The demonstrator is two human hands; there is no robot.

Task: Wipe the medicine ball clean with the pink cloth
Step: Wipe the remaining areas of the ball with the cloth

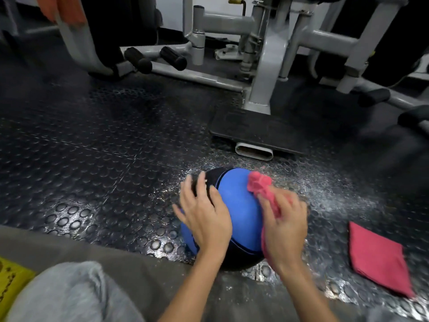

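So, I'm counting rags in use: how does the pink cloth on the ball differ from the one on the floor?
The pink cloth in use is bunched up, gripped by the right hand and pressed on the medicine ball; the spare pink cloth lies folded flat on the studded floor, untouched, right of the ball. The first shows only in part under the hand; the spare shows whole. Both are the same pink.

No text, label, brand or number can be read. The flat yellow sheet (11, 284) at the lower left of the frame carries dark printed marks, too blurred and cropped to read.
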